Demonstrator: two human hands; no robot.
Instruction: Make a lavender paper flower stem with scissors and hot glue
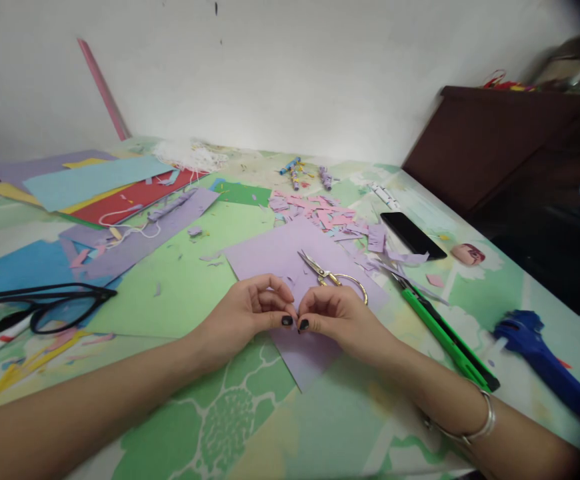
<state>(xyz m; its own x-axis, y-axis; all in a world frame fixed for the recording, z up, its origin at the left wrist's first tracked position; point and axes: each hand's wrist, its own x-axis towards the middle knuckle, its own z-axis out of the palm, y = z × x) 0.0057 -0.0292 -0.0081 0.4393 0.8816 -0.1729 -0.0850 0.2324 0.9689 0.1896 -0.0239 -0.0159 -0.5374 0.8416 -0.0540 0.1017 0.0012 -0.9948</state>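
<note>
My left hand and my right hand meet fingertip to fingertip over a sheet of purple paper. Both are closed in a pinch, thumbs against forefingers. Whatever sits between the fingertips is too small or hidden to make out. Just beyond my right hand lie small gold-handled scissors, blades partly apart, on the purple sheet. Beneath it is a larger light green sheet. Cut pink and purple paper scraps are heaped behind the scissors.
On the right lie a green box cutter, a black phone and a blue tape dispenser. Black glasses rest at left, near coloured sheets and white string. Small wrapped paper rolls stand at the back.
</note>
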